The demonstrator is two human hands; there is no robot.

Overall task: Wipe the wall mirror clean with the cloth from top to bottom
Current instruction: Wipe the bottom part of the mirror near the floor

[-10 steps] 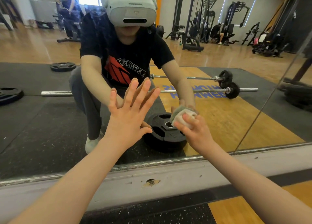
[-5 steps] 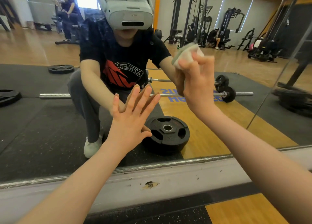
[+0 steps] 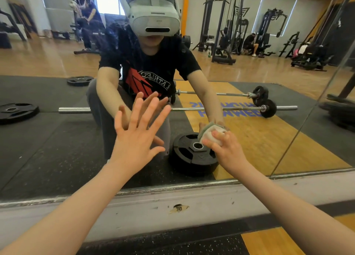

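The right hand (image 3: 227, 149) had swept down the mirror (image 3: 269, 139) from shoulder height — fingers bunched round the cloth (image 3: 210, 132), low against the glass. The left hand (image 3: 137, 137) stayed flat, fingers spread.

Your right hand (image 3: 227, 151) covers most of the cloth (image 3: 210, 132); the mirror (image 3: 48, 149) runs off the top, left and right edges.

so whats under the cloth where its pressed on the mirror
The right hand grips the cloth against the mirror. The glass directly beneath it is covered; only the cloth's own reflection shows at its top edge.
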